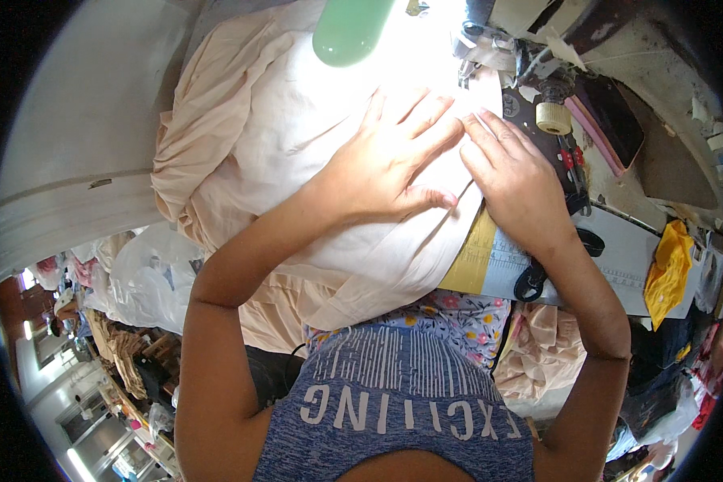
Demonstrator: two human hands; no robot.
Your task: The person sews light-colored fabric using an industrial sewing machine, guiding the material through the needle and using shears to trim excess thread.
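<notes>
A large cream cloth (297, 153) lies bunched and spread over the work surface, with its right edge running up to the sewing machine's needle area (466, 72). My left hand (394, 161) rests flat on the cloth, its fingers spread and pointing away from me. Close beside it, my right hand (518, 177) lies along the cloth's right edge with fingers extended, their tips near my left fingers. Strong glare washes out the cloth beyond the fingertips. Neither hand grips anything that I can make out.
A cream knob (553, 118) sits on the machine. Red-handled snips (570, 161) and a phone (614, 120) lie to the right. Black scissor handles (530, 279) rest on printed paper (618, 269), near a yellow cloth (670, 273). A rounded green part (352, 32) overhangs the cloth.
</notes>
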